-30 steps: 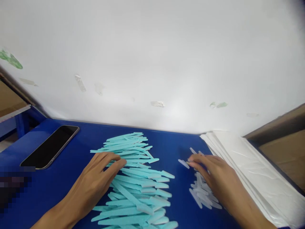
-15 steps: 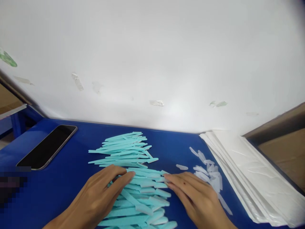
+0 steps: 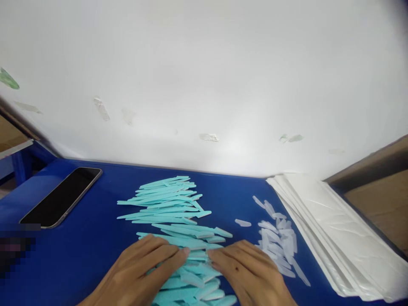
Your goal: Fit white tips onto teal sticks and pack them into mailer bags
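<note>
Teal eyebrow razors lie in a loose pile at the centre, with another heap of them nearer to me. My left hand is over the near heap's left side, fingers closed around the handle end of a razor. At that razor's other end, the fingertips of my right hand are pinched together. The two hands' fingertips are a short gap apart, and my fingers partly hide what they grip. Small translucent blade covers are scattered just beyond my right hand.
A smartphone lies on the blue table at the left. White plastic bags are stacked at the right, beside cardboard. A white panel with tape scraps stands along the back. A blurred patch covers the lower left.
Both hands have moved nearer to me and closer together. A razor that lay by my fingertips now rests at the top of the near heap. More blade covers show beside my right hand.
</note>
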